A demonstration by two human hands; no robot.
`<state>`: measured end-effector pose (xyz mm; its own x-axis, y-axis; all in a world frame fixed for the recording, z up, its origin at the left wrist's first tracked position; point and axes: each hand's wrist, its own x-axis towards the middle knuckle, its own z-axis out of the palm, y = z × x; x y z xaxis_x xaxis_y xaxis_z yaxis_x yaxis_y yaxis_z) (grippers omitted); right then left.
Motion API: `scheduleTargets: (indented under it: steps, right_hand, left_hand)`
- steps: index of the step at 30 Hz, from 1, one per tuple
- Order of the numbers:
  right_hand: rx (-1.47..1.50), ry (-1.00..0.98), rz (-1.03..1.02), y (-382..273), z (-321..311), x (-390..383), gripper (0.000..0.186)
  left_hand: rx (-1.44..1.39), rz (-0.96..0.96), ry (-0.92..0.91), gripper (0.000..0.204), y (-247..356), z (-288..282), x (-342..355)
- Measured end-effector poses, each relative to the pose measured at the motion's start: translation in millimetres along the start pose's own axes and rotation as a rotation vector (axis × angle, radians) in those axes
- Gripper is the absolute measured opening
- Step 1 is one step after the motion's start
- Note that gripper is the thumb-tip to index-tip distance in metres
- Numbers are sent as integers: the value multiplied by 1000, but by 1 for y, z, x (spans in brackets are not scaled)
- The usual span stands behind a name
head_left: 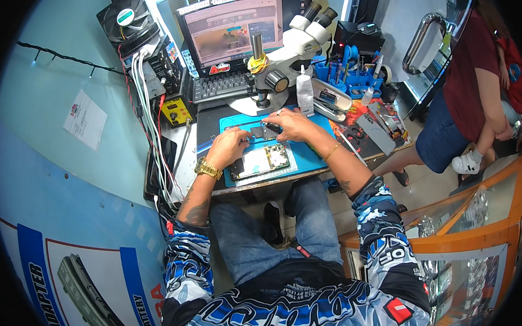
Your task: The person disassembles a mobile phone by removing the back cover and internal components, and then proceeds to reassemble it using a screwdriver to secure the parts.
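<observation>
My left hand (228,144), gold watch at its wrist, has its fingertips closed at the left end of a small dark rectangular part (257,132) above the blue mat (314,158); what exactly they grip is too small to make out. My right hand (294,125) is closed on a dark phone piece (269,131) at that part's right. Just below both hands lies an opened phone (252,163) with exposed board and shiny inner surface, on a clear textured sheet.
A microscope (293,42), monitor (232,30) and white bottle (304,94) stand behind the mat. Cables (148,104) hang at left. A blue organizer (350,74) and loose tools are at right. A person (468,95) holding a child is beside the desk, near a glass display case (468,241).
</observation>
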<state>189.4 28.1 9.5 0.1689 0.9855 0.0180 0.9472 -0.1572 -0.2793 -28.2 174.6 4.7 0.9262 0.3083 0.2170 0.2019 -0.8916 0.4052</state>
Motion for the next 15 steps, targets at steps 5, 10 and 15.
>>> scheduleTargets:
  steps: [5,10,15]
  right_hand:
    - [19,-61,-1,-11,-8,6,78]
    - [90,-59,-43,-3,1,14,82]
    - [76,-3,-50,-3,7,13,83]
  left_hand:
    - [-26,23,9,23,-1,-2,-3]
    - [-67,-11,-43,26,-2,-8,-6]
    - [-162,-24,-62,27,-7,-11,-11]
